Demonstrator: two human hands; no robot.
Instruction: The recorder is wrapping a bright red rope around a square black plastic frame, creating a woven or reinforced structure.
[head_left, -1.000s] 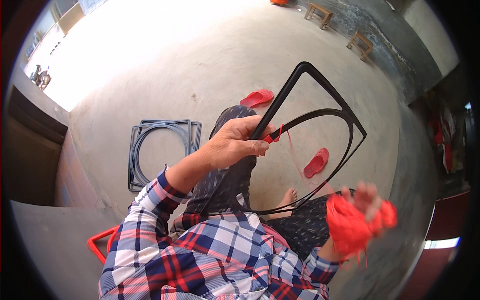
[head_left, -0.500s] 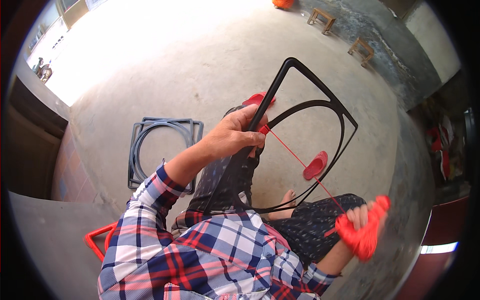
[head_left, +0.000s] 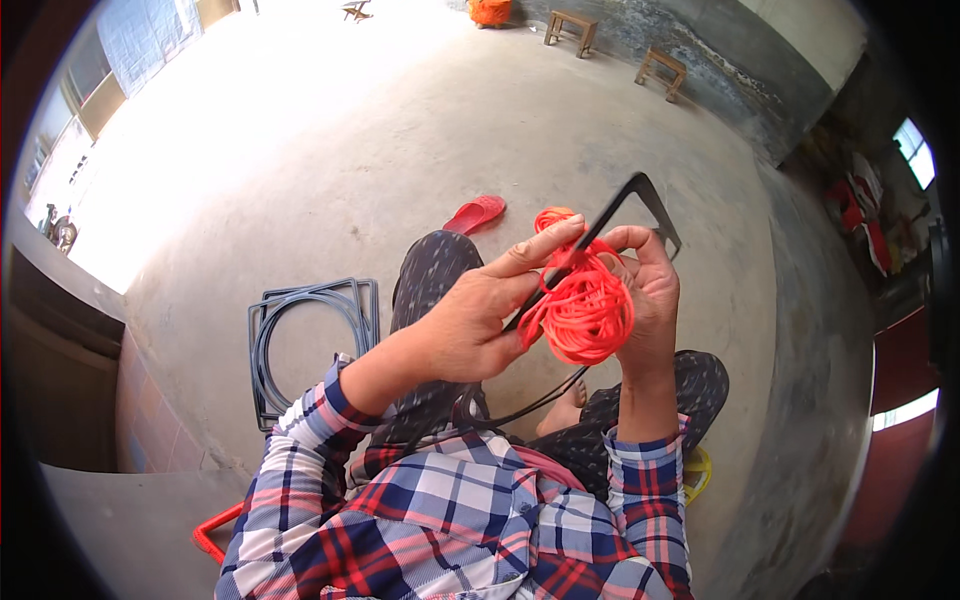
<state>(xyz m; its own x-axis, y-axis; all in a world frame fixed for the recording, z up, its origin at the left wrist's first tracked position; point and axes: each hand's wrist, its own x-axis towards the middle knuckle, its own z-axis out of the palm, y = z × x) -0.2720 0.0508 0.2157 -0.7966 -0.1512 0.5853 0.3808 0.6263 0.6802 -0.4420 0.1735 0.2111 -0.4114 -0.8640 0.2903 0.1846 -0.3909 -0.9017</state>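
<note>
In front of me a black frame (head_left: pixel 654 204), square-cornered with an inner ring, is tilted nearly edge-on, its lower end by my lap. My left hand (head_left: pixel 480 315) is closed round one side bar, with its index finger stretched along the bar. A looped bundle of red cord (head_left: pixel 590 318) sits against that bar, between the two hands. My right hand (head_left: pixel 650 285) grips the bundle from the right, thumb and fingers bent; part of its grip is hidden behind the cord. Some red strands show above the bar beside my left fingertips.
Grey-blue frames with rings (head_left: pixel 262 365) lie stacked on the floor at left. A red frame (head_left: pixel 215 530) is at lower left, something yellow (head_left: pixel 698 475) by my right elbow. A red slipper (head_left: pixel 475 214) lies ahead; wooden stools (head_left: pixel 571 32) and an orange bundle (head_left: pixel 490 12) stand far off.
My right hand has come up and inward from the lower right, bringing the cord bundle to the frame beside my left hand. The frame has turned from broadside to nearly edge-on.
</note>
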